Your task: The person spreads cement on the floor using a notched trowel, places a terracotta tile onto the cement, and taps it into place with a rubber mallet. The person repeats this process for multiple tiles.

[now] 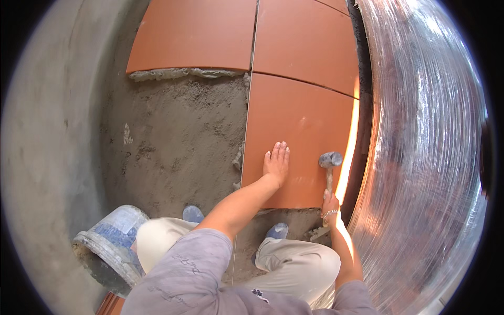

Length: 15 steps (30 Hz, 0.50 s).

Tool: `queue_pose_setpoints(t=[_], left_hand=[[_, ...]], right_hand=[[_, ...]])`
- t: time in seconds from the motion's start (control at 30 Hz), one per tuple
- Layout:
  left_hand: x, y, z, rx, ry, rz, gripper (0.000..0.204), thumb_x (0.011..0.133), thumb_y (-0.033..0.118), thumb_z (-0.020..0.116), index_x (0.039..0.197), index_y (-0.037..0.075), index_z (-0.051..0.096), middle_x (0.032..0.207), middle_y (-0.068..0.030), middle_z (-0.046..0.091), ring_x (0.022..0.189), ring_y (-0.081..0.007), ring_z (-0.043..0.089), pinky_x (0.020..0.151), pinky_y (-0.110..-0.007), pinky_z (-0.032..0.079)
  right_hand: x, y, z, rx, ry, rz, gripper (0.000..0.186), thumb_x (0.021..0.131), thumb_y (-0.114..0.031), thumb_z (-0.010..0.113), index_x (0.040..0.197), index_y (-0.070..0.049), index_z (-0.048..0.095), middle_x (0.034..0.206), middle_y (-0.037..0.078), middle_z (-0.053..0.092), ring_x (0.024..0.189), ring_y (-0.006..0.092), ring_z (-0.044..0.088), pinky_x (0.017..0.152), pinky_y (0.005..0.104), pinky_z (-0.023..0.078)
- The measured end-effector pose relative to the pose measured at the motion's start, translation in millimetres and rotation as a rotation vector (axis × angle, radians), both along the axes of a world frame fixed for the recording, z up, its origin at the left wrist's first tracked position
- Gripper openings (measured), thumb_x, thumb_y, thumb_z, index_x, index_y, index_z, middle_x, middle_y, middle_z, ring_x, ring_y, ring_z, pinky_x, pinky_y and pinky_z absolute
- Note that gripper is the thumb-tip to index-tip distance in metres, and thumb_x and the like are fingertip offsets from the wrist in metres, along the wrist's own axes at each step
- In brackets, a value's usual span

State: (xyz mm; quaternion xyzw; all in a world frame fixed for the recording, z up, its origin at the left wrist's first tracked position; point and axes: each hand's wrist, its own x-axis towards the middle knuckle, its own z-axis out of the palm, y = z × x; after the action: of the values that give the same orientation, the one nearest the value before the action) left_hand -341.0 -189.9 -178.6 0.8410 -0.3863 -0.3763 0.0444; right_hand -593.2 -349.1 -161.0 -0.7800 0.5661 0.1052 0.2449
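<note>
My left hand (277, 163) lies flat with extended fingers on a large terracotta-coloured tile (294, 110). My right hand (329, 202) is closed around the wooden handle of a rubber mallet (330, 160), whose grey head is over the tile's right part. Two more tiles (191, 34) (304, 37) lie beyond, with grey mortar (184, 73) along the left one's near edge. A strip of sunlight runs along the right side of the tile under my left hand. A tool (317, 232), perhaps a trowel, lies partly hidden beside my right wrist.
Rough grey bedding (173, 136) lies left of the tile, beside a smooth concrete surface (52, 115). A dirty bucket (107, 241) stands by my left knee, with more tiles (109, 303) behind it. A large plastic-wrapped object (420, 147) borders the right side. My legs are folded below.
</note>
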Motion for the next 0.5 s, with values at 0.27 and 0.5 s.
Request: queue_pose_setpoints(t=[0.27,0.5], left_hand=[[-14,31,1,-0.002,-0.023,0.069,0.119,0.064,0.031,0.086,0.155,0.008,0.013,0.163,-0.0077,0.004,0.151,-0.0256,0.002,0.115,-0.052,0.024],[-32,41,-8,-0.091,-0.157,0.138,0.123,0.061,0.031,0.089,0.155,0.010,0.012,0.164,-0.0057,0.003,0.151,-0.0240,0.004,0.114,-0.053,0.025]], right_hand=[[40,2,34,0.059,0.034,0.027,0.049,0.100,-0.044,0.043,0.083,0.001,0.054,0.049,0.009,0.045,0.035,0.0209,0.049,0.032,0.0350,0.041],[31,5,16,0.116,-0.005,-0.030,0.057,0.099,-0.048,0.044,0.088,0.006,0.059,0.064,0.019,0.059,0.047,0.0311,0.060,0.041,0.0423,0.048]])
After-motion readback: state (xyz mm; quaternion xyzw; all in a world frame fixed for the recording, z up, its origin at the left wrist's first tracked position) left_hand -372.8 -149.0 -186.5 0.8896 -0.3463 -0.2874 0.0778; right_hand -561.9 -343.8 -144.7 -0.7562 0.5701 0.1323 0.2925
